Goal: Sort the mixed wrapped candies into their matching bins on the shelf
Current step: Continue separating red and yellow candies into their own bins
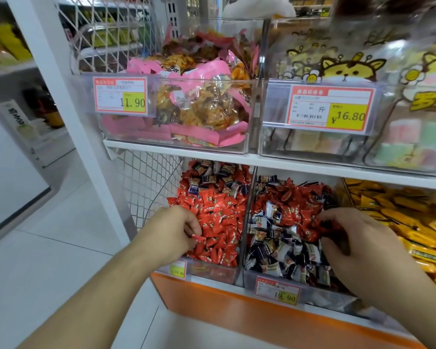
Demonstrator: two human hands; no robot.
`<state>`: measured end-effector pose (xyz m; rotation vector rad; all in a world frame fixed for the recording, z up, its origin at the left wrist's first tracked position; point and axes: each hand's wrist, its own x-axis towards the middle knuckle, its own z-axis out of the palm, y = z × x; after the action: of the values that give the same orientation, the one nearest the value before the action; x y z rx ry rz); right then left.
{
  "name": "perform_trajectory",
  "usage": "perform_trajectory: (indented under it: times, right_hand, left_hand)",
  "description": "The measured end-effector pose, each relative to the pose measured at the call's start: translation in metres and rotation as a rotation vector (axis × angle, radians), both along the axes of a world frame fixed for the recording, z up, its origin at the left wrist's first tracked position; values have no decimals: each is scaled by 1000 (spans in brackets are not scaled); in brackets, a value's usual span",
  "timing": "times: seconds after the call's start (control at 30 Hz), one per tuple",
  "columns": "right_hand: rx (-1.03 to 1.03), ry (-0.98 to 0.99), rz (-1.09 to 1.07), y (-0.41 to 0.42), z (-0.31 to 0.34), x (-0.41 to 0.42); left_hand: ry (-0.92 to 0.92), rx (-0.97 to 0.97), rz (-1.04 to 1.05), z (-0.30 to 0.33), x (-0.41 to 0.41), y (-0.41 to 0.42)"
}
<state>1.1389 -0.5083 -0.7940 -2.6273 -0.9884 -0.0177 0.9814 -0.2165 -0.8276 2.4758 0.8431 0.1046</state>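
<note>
A: How many bins are seen, and how many hands?

B: Four clear bins are counted fully or in part on two shelves, plus a fifth cut off at the lower right. Two hands are seen, both at the lower shelf [275, 161].

A: What is held in each bin?

B: In the lower left bin [212, 270] red wrapped candies [219, 217] are piled, with several dark blue-and-white ones at the back. In the lower middle bin [275, 280] dark blue-and-white candies [275, 250] are heaped at the front and red ones are mixed in behind. Yellow packets [400, 215] are seen in the cut-off bin. Above, pink snack packs [199, 102] fill one bin and cartoon-printed bags [350, 69] the other. Four price tags are counted.

A: How are the hands disposed?

B: One red candy [198, 238] is pinched between thumb and fingers of the left hand [174, 230], over the front of the red pile. The right hand [358, 238] is curled over red candies in the middle bin; a dark red wrapper appears gripped, though blur leaves it uncertain.
</note>
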Motion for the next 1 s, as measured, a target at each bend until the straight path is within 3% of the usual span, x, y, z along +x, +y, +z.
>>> perform_trajectory:
  times: [0.23,0.33,0.5,0.63,1.0]
  right_hand:
    - [11,6,13,1,-2,3]
    - [2,7,27,3,-2,2]
    - [5,14,47,3,-3,2]
    - [13,19,55,3,-5,1]
    - [29,48,91,-1,-6,4]
  left_hand:
    - [-471,-359,15,20,-1,0]
    - [-385,-313,-61,13,-3,4]
    - [-103,65,63,7,-10,15]
    - [48,104,96,-5,-8,17]
    - [36,148,147,-16,0,13]
